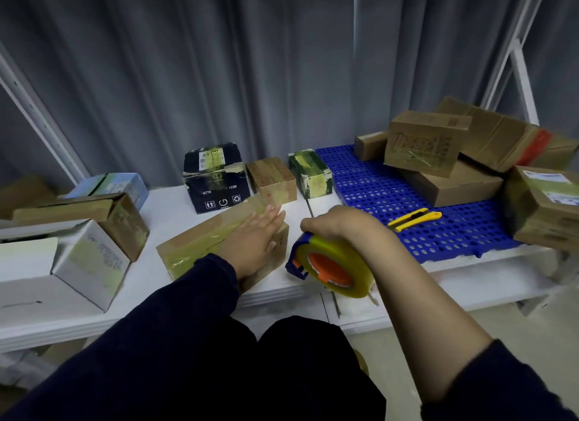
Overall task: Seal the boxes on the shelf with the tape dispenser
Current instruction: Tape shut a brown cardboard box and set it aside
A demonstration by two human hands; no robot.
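A flat brown cardboard box (200, 242) with clear tape along its top lies near the front edge of the white shelf (150, 282). My left hand (257, 239) presses flat on the box's right end, fingers straight. My right hand (338, 226) grips the tape dispenser (332, 264), blue with an orange hub and a yellowish tape roll, just to the right of the box and close to its right end.
Behind stand a black box (216, 179), a small brown box (272, 179) and a green taped box (310, 173). White and brown boxes (91, 248) crowd the left. A blue perforated mat (376, 188) carries stacked cartons (451, 160) and a yellow utility knife (413, 219).
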